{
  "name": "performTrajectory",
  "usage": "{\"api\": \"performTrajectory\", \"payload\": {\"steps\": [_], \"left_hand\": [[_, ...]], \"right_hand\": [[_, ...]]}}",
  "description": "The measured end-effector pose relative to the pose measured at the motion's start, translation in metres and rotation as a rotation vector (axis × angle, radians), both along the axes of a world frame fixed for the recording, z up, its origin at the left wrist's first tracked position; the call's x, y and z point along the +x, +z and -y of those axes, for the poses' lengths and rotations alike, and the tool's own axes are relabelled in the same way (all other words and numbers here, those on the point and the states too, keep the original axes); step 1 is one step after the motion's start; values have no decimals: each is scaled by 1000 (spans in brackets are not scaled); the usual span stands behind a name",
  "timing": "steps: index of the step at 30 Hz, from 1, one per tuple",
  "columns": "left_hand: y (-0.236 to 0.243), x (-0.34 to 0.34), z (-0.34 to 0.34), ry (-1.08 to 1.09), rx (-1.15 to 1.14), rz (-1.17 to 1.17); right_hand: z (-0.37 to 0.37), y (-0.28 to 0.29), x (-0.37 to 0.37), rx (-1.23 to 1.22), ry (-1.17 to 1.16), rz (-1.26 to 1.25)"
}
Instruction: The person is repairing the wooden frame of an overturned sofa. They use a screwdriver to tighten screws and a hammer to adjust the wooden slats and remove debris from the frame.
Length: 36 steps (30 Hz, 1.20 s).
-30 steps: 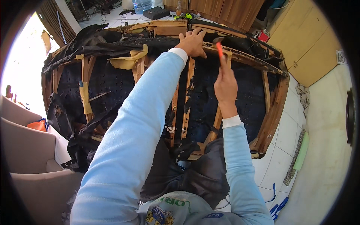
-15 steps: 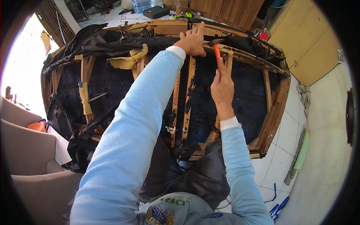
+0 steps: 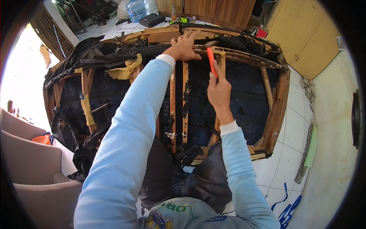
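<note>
A stripped wooden furniture frame (image 3: 282,103) fills the middle, with torn black fabric (image 3: 87,57) and yellow foam (image 3: 124,70) hanging from it. My left hand (image 3: 183,49) lies on the upper rail, fingers spread, gripping no tool. My right hand (image 3: 219,89) grips an orange-handled hammer (image 3: 211,57); its dark head is at the rail just right of my left hand, and whether it touches is unclear. Dark panels (image 3: 240,99) show between the slats.
Beige upholstered seats (image 3: 32,156) stand at left. Behind the frame are a water jug (image 3: 135,11), a black case (image 3: 151,21) and wooden cabinets (image 3: 217,13). Blue straps (image 3: 289,210) and a green roll (image 3: 310,147) lie at right, beside a pale wall (image 3: 331,126).
The view has shifted slightly. My right hand and the hammer have moved a little leftward in the picture, and my left hand also appears slightly lower and further left.
</note>
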<state>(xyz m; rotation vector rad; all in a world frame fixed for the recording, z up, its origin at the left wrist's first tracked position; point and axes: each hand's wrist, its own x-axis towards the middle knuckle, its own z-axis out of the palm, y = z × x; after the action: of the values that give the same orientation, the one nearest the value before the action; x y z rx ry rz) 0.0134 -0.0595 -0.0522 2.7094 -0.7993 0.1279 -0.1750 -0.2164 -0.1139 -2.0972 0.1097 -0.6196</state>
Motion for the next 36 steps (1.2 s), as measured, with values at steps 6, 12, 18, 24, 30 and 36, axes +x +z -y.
{"api": "performTrajectory", "payload": {"steps": [6, 12, 18, 24, 30, 36], "left_hand": [[-7, -15, 14, -56, 31, 299], [-9, -25, 27, -84, -3, 130], [-22, -19, 7, 123, 40, 273], [-12, -18, 13, 75, 103, 129], [-36, -23, -5, 116, -12, 410], [-51, -57, -40, 71, -30, 589]], "right_hand": [[17, -26, -35, 208, -145, 300], [34, -21, -18, -57, -161, 369], [25, 30, 1, -319, -142, 187], [27, 32, -2, -315, -163, 362], [25, 25, -7, -294, -104, -2], [31, 9, -2, -135, -21, 159]]}}
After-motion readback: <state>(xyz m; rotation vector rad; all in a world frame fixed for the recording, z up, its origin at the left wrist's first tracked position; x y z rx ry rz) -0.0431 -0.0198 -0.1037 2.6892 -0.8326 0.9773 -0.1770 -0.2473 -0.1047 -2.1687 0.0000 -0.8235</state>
